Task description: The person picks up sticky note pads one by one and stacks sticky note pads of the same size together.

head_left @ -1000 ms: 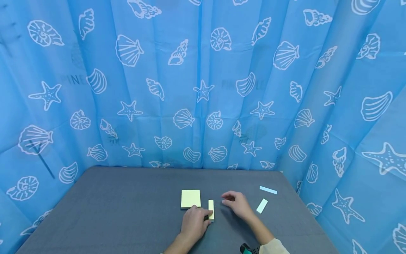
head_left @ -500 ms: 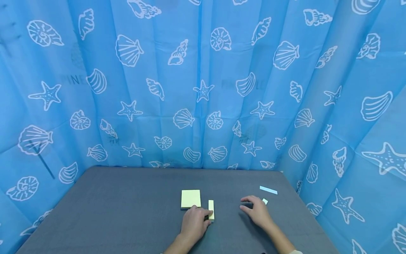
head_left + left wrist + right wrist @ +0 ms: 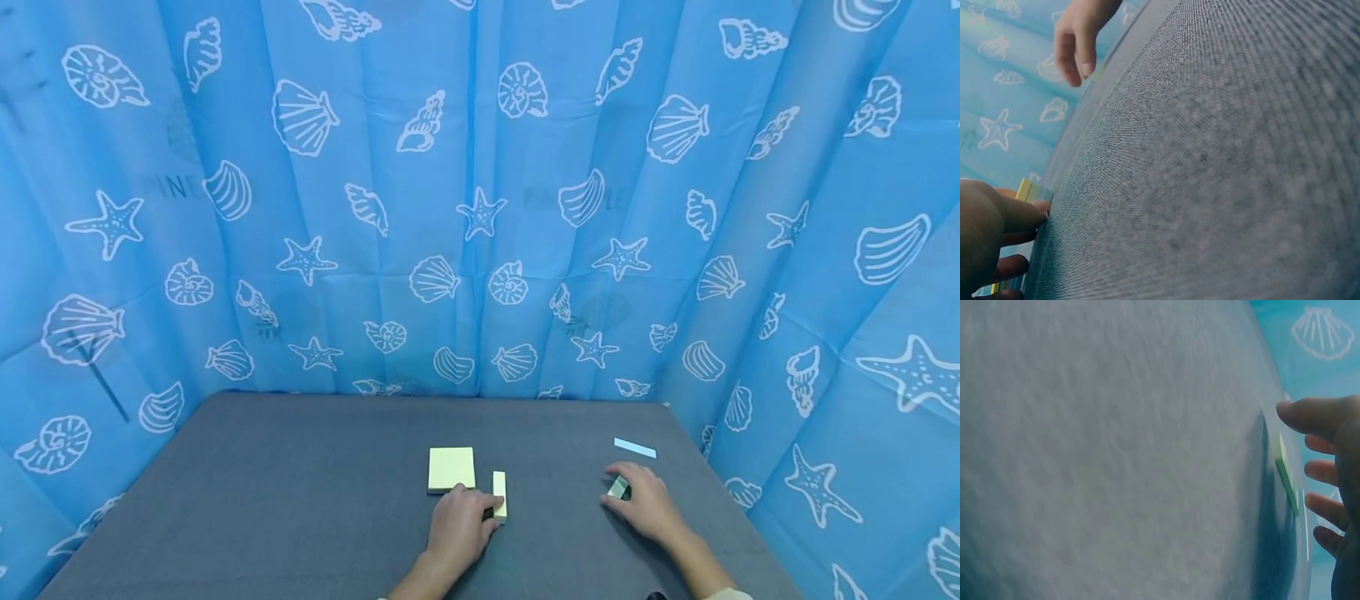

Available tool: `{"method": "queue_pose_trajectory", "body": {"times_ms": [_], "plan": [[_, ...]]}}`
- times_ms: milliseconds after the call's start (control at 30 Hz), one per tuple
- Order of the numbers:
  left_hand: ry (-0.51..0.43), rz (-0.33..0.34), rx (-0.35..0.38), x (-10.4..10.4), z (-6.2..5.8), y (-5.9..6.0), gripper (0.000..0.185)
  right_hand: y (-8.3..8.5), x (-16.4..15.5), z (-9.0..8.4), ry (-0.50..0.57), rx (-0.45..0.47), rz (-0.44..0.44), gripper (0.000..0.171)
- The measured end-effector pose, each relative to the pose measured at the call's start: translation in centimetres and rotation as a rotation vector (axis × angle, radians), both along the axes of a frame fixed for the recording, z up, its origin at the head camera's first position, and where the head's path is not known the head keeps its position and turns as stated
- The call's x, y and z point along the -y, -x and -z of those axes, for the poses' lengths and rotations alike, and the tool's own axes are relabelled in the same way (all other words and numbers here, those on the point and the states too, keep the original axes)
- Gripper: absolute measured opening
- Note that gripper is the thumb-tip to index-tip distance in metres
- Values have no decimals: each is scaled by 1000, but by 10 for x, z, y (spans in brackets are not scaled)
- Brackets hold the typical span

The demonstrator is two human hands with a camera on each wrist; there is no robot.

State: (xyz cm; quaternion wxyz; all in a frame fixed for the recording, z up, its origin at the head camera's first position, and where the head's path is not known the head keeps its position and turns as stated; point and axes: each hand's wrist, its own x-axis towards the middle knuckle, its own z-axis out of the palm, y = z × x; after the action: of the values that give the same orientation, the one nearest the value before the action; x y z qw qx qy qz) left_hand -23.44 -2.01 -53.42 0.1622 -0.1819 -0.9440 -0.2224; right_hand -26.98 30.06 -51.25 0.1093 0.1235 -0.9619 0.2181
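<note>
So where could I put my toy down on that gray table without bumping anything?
The whole left half of the table is bare, from the curtain to the square notepad. The gap between the left hand and right hand is free too. It is crowded around the narrow pad, green slip and blue strip.

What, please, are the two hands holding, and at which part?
Left hand pinches the narrow yellow pad at its near end; right hand covers the small green slip.

Looks like a makeshift recording booth: a grey desk (image 3: 300,492) boxed in by a blue seashell curtain (image 3: 480,200) on three sides.
</note>
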Motion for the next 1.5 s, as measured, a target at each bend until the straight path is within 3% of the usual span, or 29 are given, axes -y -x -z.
{"method": "queue_pose_trajectory", "body": {"times_ms": [200, 467, 733, 1033, 1300, 1500], "plan": [[3, 4, 1, 0, 1, 0, 31, 6, -10, 2, -64, 59, 22, 33], [1, 7, -1, 0, 0, 2, 31, 11, -12, -3, -128, 69, 13, 22], [5, 9, -3, 1, 0, 2, 32, 10, -15, -7, -59, 109, 20, 15], [13, 2, -6, 1, 0, 2, 32, 12, -18, -5, -17, 98, 19, 24], [33, -8, 20, -1, -2, 2, 31, 15, -25, 4, -103, 43, 143, 44], [26, -18, 20, -1, -1, 2, 31, 16, -26, 8, -12, 38, 196, 42]]}}
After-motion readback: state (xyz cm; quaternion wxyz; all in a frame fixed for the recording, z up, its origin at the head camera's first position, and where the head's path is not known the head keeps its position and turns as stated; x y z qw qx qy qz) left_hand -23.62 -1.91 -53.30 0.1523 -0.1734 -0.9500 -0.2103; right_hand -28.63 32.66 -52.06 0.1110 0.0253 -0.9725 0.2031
